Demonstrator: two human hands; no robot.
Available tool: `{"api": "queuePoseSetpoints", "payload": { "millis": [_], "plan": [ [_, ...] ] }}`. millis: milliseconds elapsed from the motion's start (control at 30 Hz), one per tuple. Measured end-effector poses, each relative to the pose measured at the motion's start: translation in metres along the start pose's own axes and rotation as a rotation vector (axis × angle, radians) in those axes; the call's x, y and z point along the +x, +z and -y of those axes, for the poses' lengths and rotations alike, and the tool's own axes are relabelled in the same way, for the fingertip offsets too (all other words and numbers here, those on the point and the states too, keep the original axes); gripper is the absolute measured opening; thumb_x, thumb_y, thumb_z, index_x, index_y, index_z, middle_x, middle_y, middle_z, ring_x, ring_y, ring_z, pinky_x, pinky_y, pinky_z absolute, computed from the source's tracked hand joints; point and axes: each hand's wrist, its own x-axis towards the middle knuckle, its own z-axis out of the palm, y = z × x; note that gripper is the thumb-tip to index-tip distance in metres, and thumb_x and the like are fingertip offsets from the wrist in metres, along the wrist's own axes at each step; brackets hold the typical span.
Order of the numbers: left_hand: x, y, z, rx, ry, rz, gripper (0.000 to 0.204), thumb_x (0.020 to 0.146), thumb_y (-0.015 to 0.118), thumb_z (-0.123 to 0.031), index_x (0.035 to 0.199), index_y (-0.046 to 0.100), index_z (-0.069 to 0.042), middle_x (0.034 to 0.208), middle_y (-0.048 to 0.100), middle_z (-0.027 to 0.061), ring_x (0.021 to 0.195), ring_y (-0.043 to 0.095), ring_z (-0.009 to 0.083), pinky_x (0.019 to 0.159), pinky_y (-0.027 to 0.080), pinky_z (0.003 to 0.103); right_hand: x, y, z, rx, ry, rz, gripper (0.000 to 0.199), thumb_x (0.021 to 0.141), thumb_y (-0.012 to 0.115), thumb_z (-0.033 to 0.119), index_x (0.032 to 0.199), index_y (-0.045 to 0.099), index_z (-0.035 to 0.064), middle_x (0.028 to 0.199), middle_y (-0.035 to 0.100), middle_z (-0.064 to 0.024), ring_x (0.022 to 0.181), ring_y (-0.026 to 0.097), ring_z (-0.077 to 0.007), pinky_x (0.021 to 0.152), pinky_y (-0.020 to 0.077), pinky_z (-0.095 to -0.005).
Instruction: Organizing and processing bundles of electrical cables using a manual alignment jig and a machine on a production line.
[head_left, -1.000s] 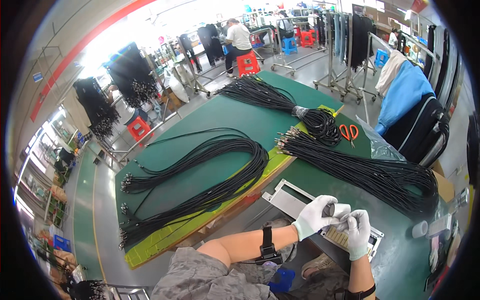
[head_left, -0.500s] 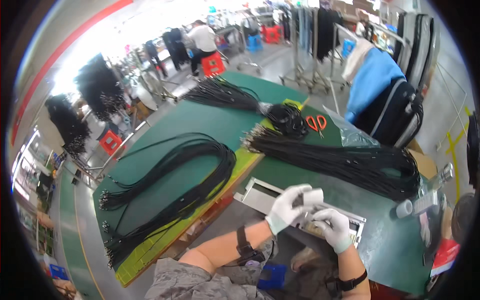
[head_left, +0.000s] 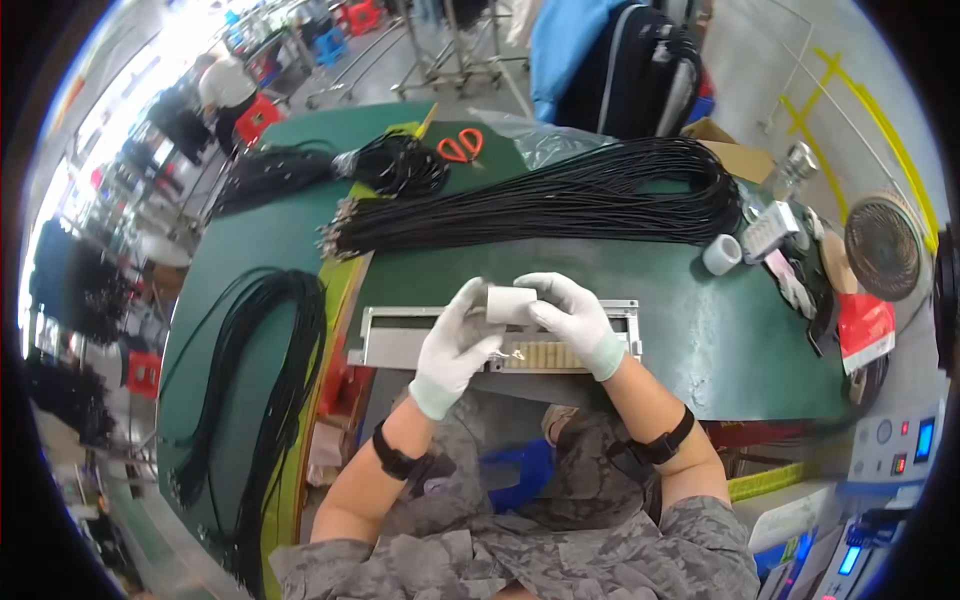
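Both my hands wear white gloves and meet above the table's near edge. A small white roll lies between them, its smooth side showing. My left hand closes on the roll's left end, fingers curled behind it. On the other end, my right hand grips with thumb and forefinger. Under the hands lies a long, shallow metal frame with a flat plate at its left. A row of pale yellowish blocks fills its right part, partly covered by my hands.
A thick bundle of black cords stretches behind the frame; another bundle curves at left. Orange-handled scissors lie at the back. Another white roll stands at right, near a fan. A seated person is far left.
The view has swung right and down, so the table things appear farther left. My right hand has come up to the white roll, which my left hand held before.
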Motion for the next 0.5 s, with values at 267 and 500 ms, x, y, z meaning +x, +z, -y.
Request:
{"api": "queuePoseSetpoints", "payload": {
  "millis": [267,500],
  "plan": [
    [-0.002,-0.015,-0.036,-0.185,-0.627,0.155,0.033,0.091,0.061,-0.016,0.12,0.057,-0.001,0.117,0.057,0.009,0.097,0.058,0.014,0.079,0.05,0.027,-0.005,0.004,0.019,-0.095,-0.233,-0.02,0.049,0.09,0.058,0.024,0.129,0.046,-0.0021,0.118,0.057,-0.012,0.103,0.058,-0.0175,0.088,0.0483,-0.0304],
    [0.072,-0.082,-0.018,1.021,0.227,0.312,0.074,0.068,0.075,-0.031,0.132,0.047,-0.005,0.13,0.048,0.018,0.122,0.044,0.0324,0.104,0.034,0.043,0.004,-0.029,0.017,0.389,-0.165,-0.4,0.046,0.09,0.052,0.022,0.128,0.045,-0.0035,0.112,0.058,-0.0138,0.086,0.059,-0.0189,0.072,0.0497,-0.0291]
  ]
}}
